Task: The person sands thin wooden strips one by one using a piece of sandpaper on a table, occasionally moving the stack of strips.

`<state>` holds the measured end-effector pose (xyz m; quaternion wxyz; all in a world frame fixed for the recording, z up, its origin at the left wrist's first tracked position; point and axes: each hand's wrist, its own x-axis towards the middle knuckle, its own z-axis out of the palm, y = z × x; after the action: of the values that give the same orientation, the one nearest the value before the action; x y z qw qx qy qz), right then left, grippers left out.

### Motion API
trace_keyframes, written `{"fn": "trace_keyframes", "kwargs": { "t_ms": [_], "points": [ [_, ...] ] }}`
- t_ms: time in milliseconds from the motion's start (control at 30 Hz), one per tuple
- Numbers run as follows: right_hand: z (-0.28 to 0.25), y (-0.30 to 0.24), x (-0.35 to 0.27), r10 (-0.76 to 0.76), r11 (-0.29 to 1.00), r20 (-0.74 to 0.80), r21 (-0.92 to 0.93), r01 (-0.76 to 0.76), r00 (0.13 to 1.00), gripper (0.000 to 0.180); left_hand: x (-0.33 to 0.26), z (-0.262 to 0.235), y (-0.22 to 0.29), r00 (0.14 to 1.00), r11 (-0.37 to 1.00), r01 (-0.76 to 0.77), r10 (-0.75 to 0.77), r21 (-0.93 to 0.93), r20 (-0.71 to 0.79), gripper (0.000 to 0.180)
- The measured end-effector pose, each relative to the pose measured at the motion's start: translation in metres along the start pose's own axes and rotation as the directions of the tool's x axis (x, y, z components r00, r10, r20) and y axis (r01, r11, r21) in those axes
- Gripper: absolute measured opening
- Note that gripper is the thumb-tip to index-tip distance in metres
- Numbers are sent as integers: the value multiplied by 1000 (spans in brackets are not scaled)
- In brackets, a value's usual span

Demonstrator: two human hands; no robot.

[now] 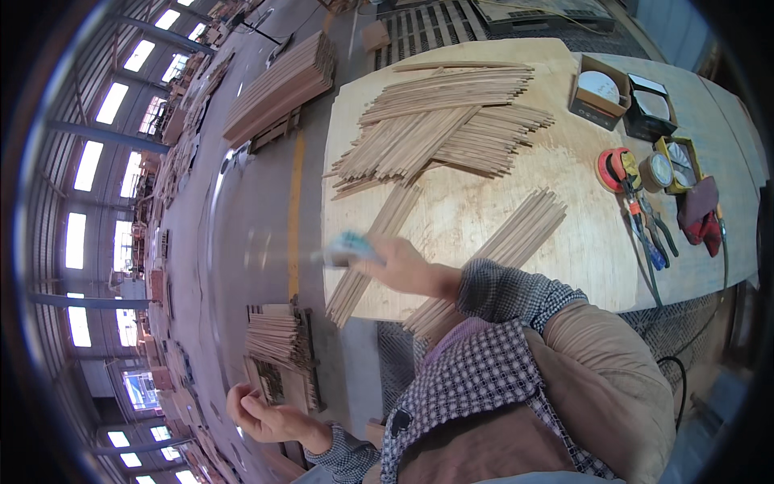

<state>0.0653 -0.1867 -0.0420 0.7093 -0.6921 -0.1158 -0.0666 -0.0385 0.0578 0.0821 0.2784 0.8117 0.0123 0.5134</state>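
My right hand point(399, 266) is over the near left edge of the plywood-topped table, closed on a light-blue pad point(351, 247) smeared by motion; its exact kind cannot be made out. Below it, a narrow bundle of thin wooden strips point(387, 218) lies slantwise and juts past the table edge. A second bundle of strips point(520, 230) slants beside my right forearm. Off the table at lower left, my left hand point(270, 415) has its fingers curled in; whatever it may hold is hidden. A large crisscrossed pile of strips point(443, 109) covers the table's far part.
Boxes with white discs point(598, 87) stand at the far right. Nearer are a red tape roll point(617, 168), pliers point(663, 226), a round tin point(656, 171) and a dark red cloth point(700, 211). More strips point(278, 335) are stacked low at left; stacked boards point(282, 85) stand beyond.
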Motion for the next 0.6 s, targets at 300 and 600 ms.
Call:
{"fn": "trace_keyframes", "kwargs": {
  "t_ms": [300,600],
  "points": [
    [7,49,-5,447,39,166,978,-205,879,30,-121,59,-14,487,161,872,-385,-463,784,67],
    [-21,96,-54,721,280,419,552,-785,552,49,-99,67,-54,508,159,853,-473,-497,720,23]
  ]
}}
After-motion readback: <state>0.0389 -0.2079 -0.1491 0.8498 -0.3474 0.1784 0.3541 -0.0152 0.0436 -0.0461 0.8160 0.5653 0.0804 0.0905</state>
